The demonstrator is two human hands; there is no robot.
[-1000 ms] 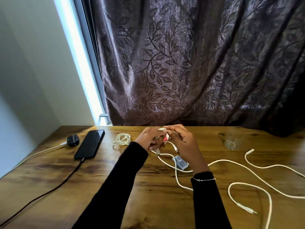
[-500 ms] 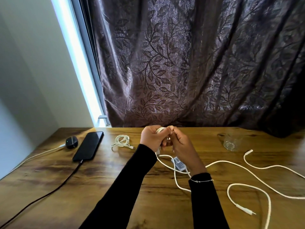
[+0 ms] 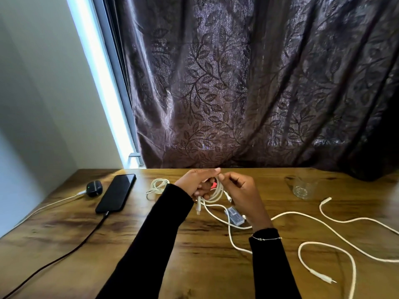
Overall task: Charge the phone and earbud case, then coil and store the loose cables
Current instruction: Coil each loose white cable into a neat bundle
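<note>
- Head view, hands: the left hand (image 3: 195, 184) is curled around a small loop of white cable (image 3: 218, 194), fingers closed on the coil, with one plug end hanging free just below the palm. The right hand (image 3: 241, 190) pinches the same cable at the top of the loop between thumb and forefinger, its other fingers loosely bent. Both hands are raised a little above the table (image 3: 194, 266), near its far middle.
- Head view, left side: the phone (image 3: 116, 193) lies flat near the far-left corner with a dark cable (image 3: 64, 254) plugged into its near end and running off toward the near-left edge. The earbud case (image 3: 94, 188) sits just beside the phone (on its left), a white lead (image 3: 49, 205) going from it toward the left edge. A coiled white cable (image 3: 157, 186) rests between the phone and the left hand.
- Head view, right side: the rest of the held cable trails from the loop down onto the wood and away to the right edge. A second loose cable (image 3: 354, 221) snakes near the right edge, and a third loose cable (image 3: 328, 255) curls toward the near-right corner, its plug pointing right. A small clear box (image 3: 234, 216) lies just under the right wrist. A glass (image 3: 303, 187) stands apart, near the far edge by the curtain (image 3: 259, 83).
- Head view, room: the near middle of the table, between the two black sleeves and left of them up to the dark cable, is bare wood.
</note>
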